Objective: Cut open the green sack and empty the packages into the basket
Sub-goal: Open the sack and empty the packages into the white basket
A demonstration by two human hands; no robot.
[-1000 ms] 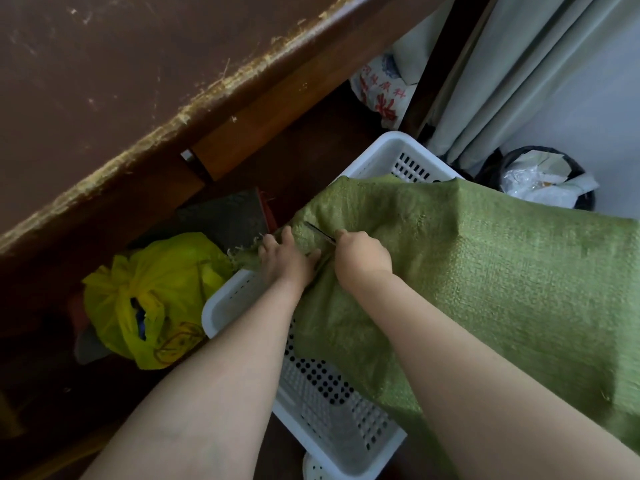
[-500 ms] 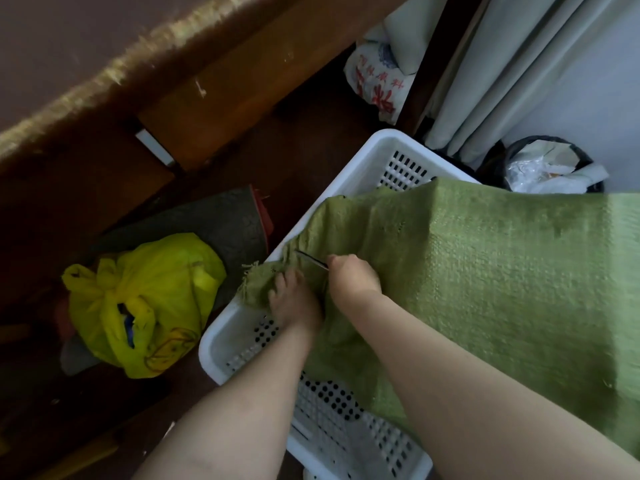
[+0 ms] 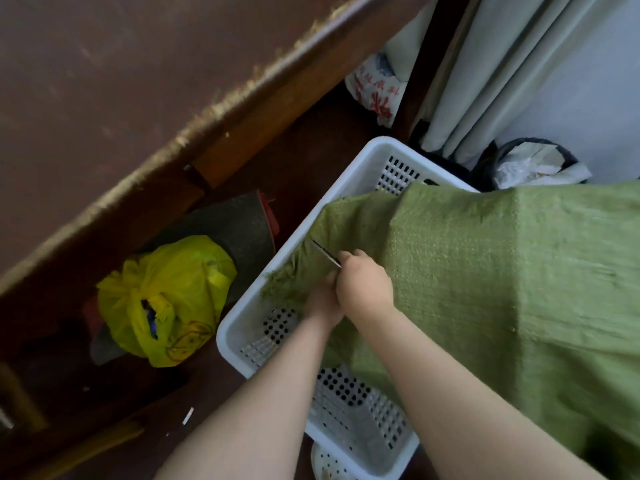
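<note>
A big green woven sack (image 3: pixel 502 271) lies across a white perforated plastic basket (image 3: pixel 349 168), its frayed end (image 3: pixel 280 285) hanging over the basket's left rim. My right hand (image 3: pixel 363 285) is shut on a thin blade (image 3: pixel 325 254) that points up-left into the sack's edge. My left hand (image 3: pixel 320 301) sits just below and partly under the right hand, gripping the sack's fabric near the frayed end. No packages are visible; the sack hides its contents.
A brown wooden table edge (image 3: pixel 207 109) runs diagonally above left. On the dark floor lie a tied yellow plastic bag (image 3: pixel 166 299) and a dark rolled mat (image 3: pixel 235 223). A black-lined bin (image 3: pixel 533 164), pale curtains (image 3: pixel 485 74) and a printed white bag (image 3: pixel 377 95) stand behind the basket.
My left hand has slid down and to the right along the sack's end, tucking under the right hand. The right hand with the blade stays at the sack's edge; the view has shifted.
</note>
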